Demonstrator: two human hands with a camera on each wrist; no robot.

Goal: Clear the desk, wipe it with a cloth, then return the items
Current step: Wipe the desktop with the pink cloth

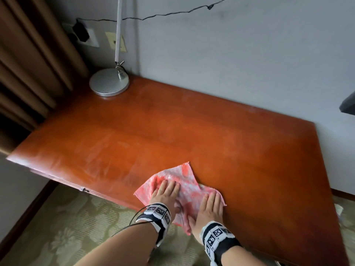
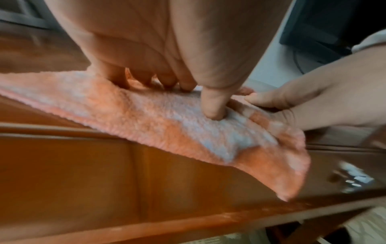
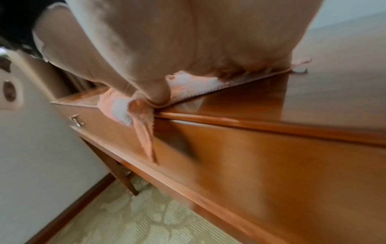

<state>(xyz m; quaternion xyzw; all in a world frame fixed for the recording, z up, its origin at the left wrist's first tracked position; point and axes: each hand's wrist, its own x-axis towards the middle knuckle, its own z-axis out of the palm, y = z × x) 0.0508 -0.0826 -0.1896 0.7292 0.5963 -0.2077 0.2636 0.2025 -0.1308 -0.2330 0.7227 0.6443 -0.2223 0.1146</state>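
Pressing flat with fingers straight, the left hand and right hand pin the pink cloth at the desk edge nearest them, mid-wipe, likely needing a push outward toward the lamp.

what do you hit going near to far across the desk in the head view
left hand and right hand pressing flat on the pink cloth at the near edge → bare desk top → lamp base at the far left corner → wall sockets
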